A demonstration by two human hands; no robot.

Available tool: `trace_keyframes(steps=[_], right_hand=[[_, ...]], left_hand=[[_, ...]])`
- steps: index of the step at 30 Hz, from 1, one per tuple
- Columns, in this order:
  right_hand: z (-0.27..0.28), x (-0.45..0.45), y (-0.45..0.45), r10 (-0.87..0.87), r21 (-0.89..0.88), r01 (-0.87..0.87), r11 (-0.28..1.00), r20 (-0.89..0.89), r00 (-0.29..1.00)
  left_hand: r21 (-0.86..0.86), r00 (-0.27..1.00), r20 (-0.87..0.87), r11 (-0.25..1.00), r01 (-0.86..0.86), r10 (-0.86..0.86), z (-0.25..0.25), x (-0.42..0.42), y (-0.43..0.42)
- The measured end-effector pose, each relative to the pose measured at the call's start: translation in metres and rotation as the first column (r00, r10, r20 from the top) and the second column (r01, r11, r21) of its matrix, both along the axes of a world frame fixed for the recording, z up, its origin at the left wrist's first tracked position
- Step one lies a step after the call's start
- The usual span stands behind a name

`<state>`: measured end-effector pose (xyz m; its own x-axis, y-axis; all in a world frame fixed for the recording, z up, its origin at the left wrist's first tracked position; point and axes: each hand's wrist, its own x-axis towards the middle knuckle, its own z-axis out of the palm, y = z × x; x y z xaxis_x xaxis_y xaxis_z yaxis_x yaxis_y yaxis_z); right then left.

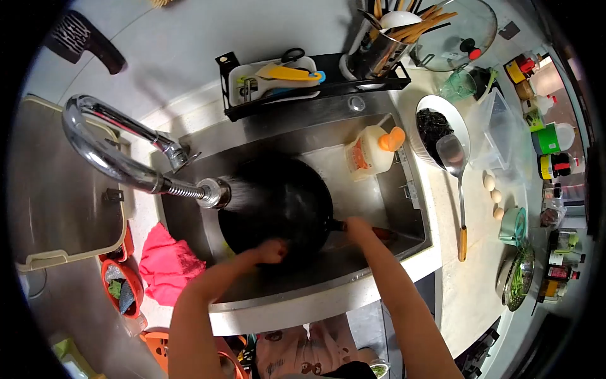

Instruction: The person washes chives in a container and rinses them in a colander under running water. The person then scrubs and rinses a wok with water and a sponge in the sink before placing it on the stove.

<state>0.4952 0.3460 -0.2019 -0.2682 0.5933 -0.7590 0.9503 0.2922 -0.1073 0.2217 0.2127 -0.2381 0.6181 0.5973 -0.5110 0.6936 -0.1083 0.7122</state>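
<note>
A black wok (278, 196) lies in the steel sink (379, 208), tilted with its dark surface toward the tap. Water sprays onto it from the chrome faucet (214, 192). My right hand (358, 230) is wrapped round the wok's handle at its right side. Over the wok's near rim, my left hand (271, 251) is closed; whatever is in its fingers, if anything, is hidden. A white bottle with an orange cap (372, 151) stands in the sink's far right corner.
A pink cloth (167, 262) hangs at the sink's left edge. On the right counter are a bowl of dark food (429, 114), a spatula (461, 196), several eggs (497, 196) and a colander (517, 278). Behind the sink stands a black rack (315, 98) with utensils.
</note>
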Motion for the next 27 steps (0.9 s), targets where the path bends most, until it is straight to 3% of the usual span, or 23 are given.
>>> trace_keyframes(steps=[2,4,7,9,11,14,16,17,19,21,23,25,27], right_hand=[[0.019,-0.008,0.004,0.02,-0.098,-0.012,0.995,0.074,0.997],[0.026,-0.011,-0.001,0.021,-0.005,-0.021,1.0,0.055,0.998],[0.023,-0.011,-0.004,0.007,0.067,-0.01,0.998,0.044,0.999],[0.02,-0.011,-0.006,0.0,0.076,-0.004,0.997,0.043,0.999],[0.018,-0.01,-0.003,-0.012,0.076,0.009,0.997,0.041,0.999],[0.021,-0.011,-0.002,-0.021,0.101,0.013,0.995,0.078,0.997],[0.015,-0.009,-0.002,-0.022,0.099,0.013,0.995,0.088,0.996],[0.013,-0.009,-0.002,-0.019,0.096,0.01,0.995,0.091,0.996],[0.015,-0.008,-0.001,0.005,0.083,-0.01,0.997,0.057,0.998],[0.017,-0.008,-0.004,0.017,0.069,-0.019,0.997,0.027,0.999],[0.019,-0.008,-0.002,0.02,0.063,-0.021,0.998,0.008,1.0],[0.021,-0.009,-0.002,0.02,0.056,-0.022,0.998,0.036,0.999],[0.018,-0.011,-0.005,0.019,0.056,-0.022,0.998,0.049,0.999]], left_hand=[[0.274,0.989,-0.016,0.952,-0.136,0.146,-0.036,-0.052,-0.009],[0.437,0.785,-0.035,0.716,-0.544,0.618,-0.007,-0.065,0.016],[0.357,0.583,0.039,0.534,-0.767,0.811,-0.012,-0.023,0.023],[0.344,0.894,0.057,0.832,-0.435,0.444,-0.035,0.008,0.019],[0.438,0.952,0.159,0.846,-0.305,0.261,-0.029,0.054,0.011],[0.454,0.943,0.122,0.828,-0.33,0.309,-0.011,0.061,0.055],[0.662,0.961,-0.147,0.745,-0.081,0.235,-0.011,0.04,0.088],[0.726,0.932,-0.287,0.685,0.061,0.22,-0.009,0.028,0.104],[0.501,0.682,-0.712,0.802,0.325,0.167,0.019,0.008,0.13],[0.397,0.552,-0.82,0.846,0.355,0.154,0.043,-0.023,0.129],[0.492,0.589,-0.699,0.87,-0.016,0.406,-0.015,-0.062,0.116],[0.261,0.12,-0.965,0.791,0.554,0.234,-0.03,-0.073,0.045],[0.089,0.229,-0.972,0.98,0.178,0.046,0.041,-0.035,0.003]])
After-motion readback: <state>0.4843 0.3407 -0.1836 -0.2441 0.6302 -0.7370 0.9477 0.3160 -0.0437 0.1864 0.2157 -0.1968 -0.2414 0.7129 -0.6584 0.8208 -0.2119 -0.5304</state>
